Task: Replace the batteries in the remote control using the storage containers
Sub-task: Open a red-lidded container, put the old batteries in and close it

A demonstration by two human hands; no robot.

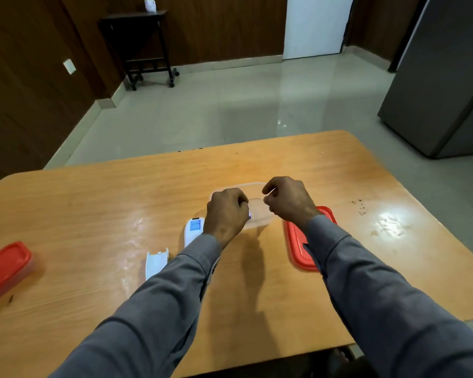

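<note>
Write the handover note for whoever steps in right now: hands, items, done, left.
Left hand: curled over the clear container, pinching something small, seemingly a battery.
Right hand: curled above the same container; a hold can't be confirmed.
Remote lies face down, its back cover off beside it. Red lid is off; second container is closed, far left.
Left: finish the battery swap, refit cover, close container.

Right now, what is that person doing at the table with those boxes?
A person is changing a remote's batteries. Both hands are over a clear box on the wooden table. The left hand has its fingers curled round something small, probably a battery. The right hand is curled too, but what it holds is unclear. The box's red lid lies beside it. The white remote lies open, its back cover nearby. Another red-lidded box waits at the left.
</note>
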